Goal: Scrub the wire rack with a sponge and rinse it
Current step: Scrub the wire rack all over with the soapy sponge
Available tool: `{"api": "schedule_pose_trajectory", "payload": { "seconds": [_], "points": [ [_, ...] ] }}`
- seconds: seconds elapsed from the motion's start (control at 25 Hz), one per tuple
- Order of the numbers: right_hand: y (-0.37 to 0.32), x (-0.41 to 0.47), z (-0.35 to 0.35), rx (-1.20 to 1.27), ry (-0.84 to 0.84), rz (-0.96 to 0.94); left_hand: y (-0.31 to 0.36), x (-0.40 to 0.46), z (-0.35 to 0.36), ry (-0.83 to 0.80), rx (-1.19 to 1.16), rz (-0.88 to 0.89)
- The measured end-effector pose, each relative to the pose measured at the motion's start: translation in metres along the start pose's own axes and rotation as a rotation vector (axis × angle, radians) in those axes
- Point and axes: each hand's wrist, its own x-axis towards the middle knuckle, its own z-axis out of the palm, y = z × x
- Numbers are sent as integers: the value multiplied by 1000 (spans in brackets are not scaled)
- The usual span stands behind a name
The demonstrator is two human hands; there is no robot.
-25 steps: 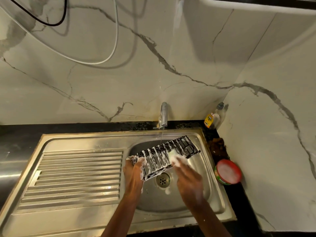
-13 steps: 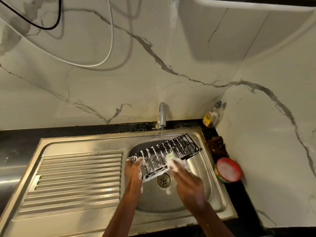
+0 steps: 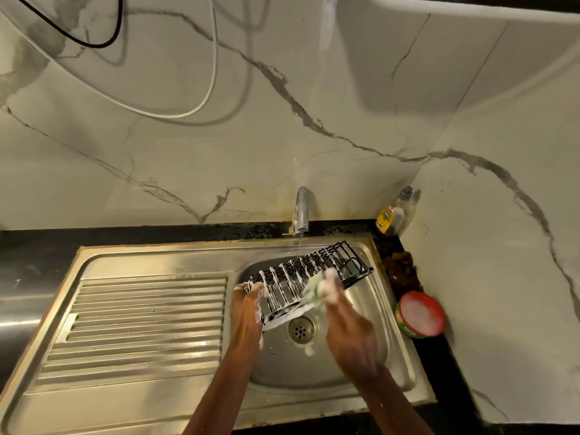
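A black wire rack [image 3: 348, 262], streaked with white foam, is held tilted over the steel sink basin [image 3: 370, 350]. My left hand [image 3: 246, 312] grips its near left end. My right hand [image 3: 345, 321] presses a soapy green sponge [image 3: 315, 288] against the rack's middle wires. A thin stream of water runs from the tap [image 3: 302, 210] onto the rack. Foam covers both hands' fingers.
The ribbed draining board [image 3: 141, 324] lies left of the basin. A drain [image 3: 300, 330] sits under the rack. A soap bottle [image 3: 394, 216] stands in the back corner, a brown scrub pad [image 3: 400, 266] and a red tub of dish paste [image 3: 420, 313] on the right counter.
The sponge in my right hand has slid along the rack wires, first toward me, then back up to the right. The rack stays held over the drain by my left hand.
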Motion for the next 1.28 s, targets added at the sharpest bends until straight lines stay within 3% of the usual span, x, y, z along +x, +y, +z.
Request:
{"api": "schedule_pose_trajectory", "payload": {
  "seconds": [0.08,0.12,0.24,0.36,0.4,0.48,0.52,0.64,0.68,0.8,0.92,1.04,1.08,1.16,1.24,1.28],
  "points": [
    [9,11,-1,111,81,246,-3,1,1,12,-14,37],
    [11,11,1,113,92,221,-2,0,0,17,0,47],
    [14,13,9,81,143,-120,-4,0,0,15,-20,20],
    [27,40,9,183,174,160,4,7,-1,30,-13,-28],
    [19,45,11,155,148,176,3,10,-3,41,-12,-9],
    [3,39,17,103,47,-108,-2,15,-5,28,-27,36],
    [6,40,17,96,25,-158,-1,14,-4,22,-29,47],
    [13,56,20,155,168,233,0,12,-2,25,-28,76],
    [3,55,21,151,161,238,0,14,-3,38,-31,74],
    [-6,48,28,100,52,-41,1,17,-1,12,-63,59],
    [9,59,35,123,76,245,7,15,2,31,-2,58],
    [-4,43,37,59,-106,-2,3,19,-1,15,-31,58],
    [2,47,33,113,-108,71,4,19,-1,25,-32,66],
    [17,63,29,174,-56,411,0,24,-1,14,-26,53],
    [6,66,35,109,-105,376,3,22,1,22,-21,-15],
    [-8,59,36,146,-134,240,5,21,2,35,-23,-42]
  ]
}}
